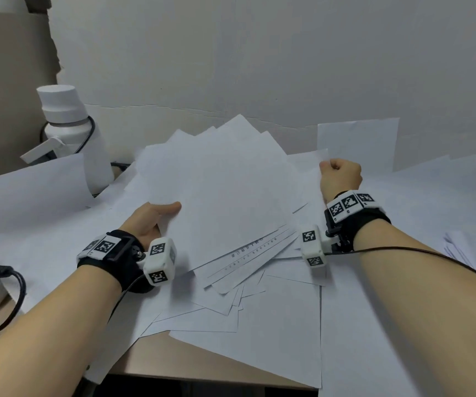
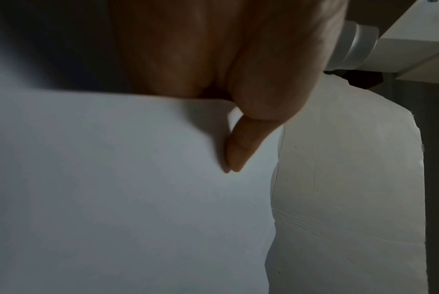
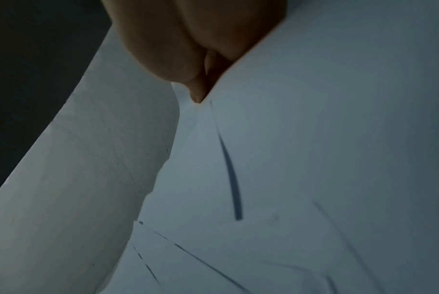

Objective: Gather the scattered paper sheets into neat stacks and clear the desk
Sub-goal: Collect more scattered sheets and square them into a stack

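A fanned bundle of paper sheets (image 1: 219, 184) fills the centre of the head view, tilted up off the desk (image 1: 191, 359) above more loose sheets (image 1: 274, 319) spread across the lower middle and right. The left hand (image 1: 152, 220) pinches the bundle's lower-left edge, thumb (image 2: 238, 151) flat on the top sheet. The right hand (image 1: 341, 176), fingers curled tight, grips the paper's right edge. 1 white bottle (image 1: 70, 133) stands at upper left, with a black cable (image 1: 16, 285) at the left edge.
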{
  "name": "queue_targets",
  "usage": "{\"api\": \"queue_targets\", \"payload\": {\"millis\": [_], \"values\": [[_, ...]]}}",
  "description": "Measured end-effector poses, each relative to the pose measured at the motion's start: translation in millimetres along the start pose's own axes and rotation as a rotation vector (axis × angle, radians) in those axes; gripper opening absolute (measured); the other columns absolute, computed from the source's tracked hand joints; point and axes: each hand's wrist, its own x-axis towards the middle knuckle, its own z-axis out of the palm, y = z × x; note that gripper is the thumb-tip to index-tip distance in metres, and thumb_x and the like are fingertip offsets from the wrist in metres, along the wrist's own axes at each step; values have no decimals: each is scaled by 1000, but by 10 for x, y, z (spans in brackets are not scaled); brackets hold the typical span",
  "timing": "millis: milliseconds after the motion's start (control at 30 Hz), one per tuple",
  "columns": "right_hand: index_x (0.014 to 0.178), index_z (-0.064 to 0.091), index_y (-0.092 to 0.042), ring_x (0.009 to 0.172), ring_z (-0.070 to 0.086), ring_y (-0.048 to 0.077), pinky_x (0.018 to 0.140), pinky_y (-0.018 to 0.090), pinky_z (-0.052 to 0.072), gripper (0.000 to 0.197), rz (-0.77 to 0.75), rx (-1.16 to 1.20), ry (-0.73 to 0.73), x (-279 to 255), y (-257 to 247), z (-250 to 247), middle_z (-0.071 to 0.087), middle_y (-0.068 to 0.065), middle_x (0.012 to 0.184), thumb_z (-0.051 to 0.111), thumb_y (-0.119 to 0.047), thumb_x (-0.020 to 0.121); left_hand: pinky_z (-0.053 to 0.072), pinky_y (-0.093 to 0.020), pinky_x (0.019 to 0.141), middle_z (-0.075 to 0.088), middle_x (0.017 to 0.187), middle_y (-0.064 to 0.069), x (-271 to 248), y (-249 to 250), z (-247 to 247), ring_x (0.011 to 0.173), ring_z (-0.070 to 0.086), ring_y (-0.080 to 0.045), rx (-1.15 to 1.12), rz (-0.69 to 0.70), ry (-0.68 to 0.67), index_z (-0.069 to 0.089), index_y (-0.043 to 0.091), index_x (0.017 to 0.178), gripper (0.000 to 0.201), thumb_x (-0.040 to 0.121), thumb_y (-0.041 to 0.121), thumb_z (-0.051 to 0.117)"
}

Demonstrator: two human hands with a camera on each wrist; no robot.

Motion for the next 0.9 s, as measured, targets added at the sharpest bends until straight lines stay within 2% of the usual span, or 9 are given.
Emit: {"api": "queue_targets", "payload": {"millis": [133,233,300,333,433,567,667,767,900], "values": [[57,28,-15,54,27,23,55,31,25,46,71,29,183,54,54,-18,26,4,55,52,-8,95,59,-41,53,75,88,-18,-50,-22,87,65,74,-33,83,-105,52,66,1,114,21,97,12,60],[71,47,-21,78,56,31,70,32,46,30,244,100,34,-48,41,-17,49,5,71,48,-11,100,58,-44,49,73,92,-21,28,-55,217,64,72,-35,183,-109,138,61,-5,124,29,96,2,58],[94,55,-19,104,61,29,90,31,48,7,423,-43,-86,-16,136,-41,58,8,93,53,-15,99,56,-45,45,70,99,-23,100,-79,282,68,70,-36,212,-117,179,57,-8,124,29,96,-3,57],[94,54,-17,104,60,28,87,31,53,4,494,-12,-123,-26,163,-51,58,11,101,53,-16,98,55,-44,42,69,102,-23,133,-92,314,72,69,-37,205,-118,194,57,-8,121,27,95,-4,57],[90,47,-16,91,58,27,50,25,57,13,521,79,-348,-182,231,-72,53,14,115,45,-7,99,56,-48,56,64,118,-21,182,-143,396,98,65,-40,151,-113,271,57,-8,119,29,90,-6,60],[96,54,1,85,72,40,67,48,62,13,754,234,-576,-413,174,-119,70,29,102,43,7,90,56,-48,71,64,117,-18,217,-257,549,91,61,-37,-7,-71,317,54,-3,125,39,86,1,60],[88,54,-2,91,73,38,77,45,60,6,752,121,-716,-456,125,-178,73,27,97,49,1,85,46,-40,84,59,103,-12,269,-321,637,94,52,-30,14,13,336,54,-1,129,39,90,-1,57],[95,59,-1,79,72,35,63,41,60,13,657,119,-595,-339,158,-182,72,20,92,61,-9,85,49,-46,87,59,108,-14,279,-355,623,94,54,-32,76,95,378,54,8,106,28,85,-11,55],[106,64,0,64,63,28,61,38,59,29,524,20,-474,-192,221,-77,67,17,81,72,-17,84,53,-57,91,64,114,-22,269,-366,502,93,61,-37,-26,148,328,56,8,119,46,82,-19,50]]}}
